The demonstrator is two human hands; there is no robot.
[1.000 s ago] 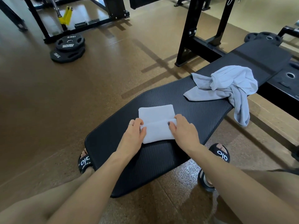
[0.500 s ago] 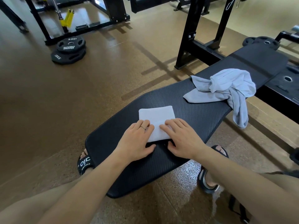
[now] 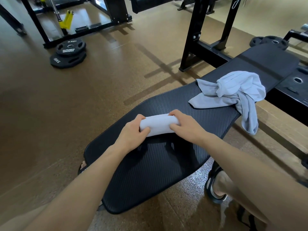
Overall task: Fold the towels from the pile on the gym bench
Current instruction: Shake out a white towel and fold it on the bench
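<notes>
Nearest me, my left hand and right hand were each curled around an end of the white towel roll, which lay across the black bench pad. I judged it light, soft and springy, likely to unroll unless I kept hold at both ends. Farther along the pad, the pile of grey towels sat crumpled, one corner hanging limp over the edge.
</notes>
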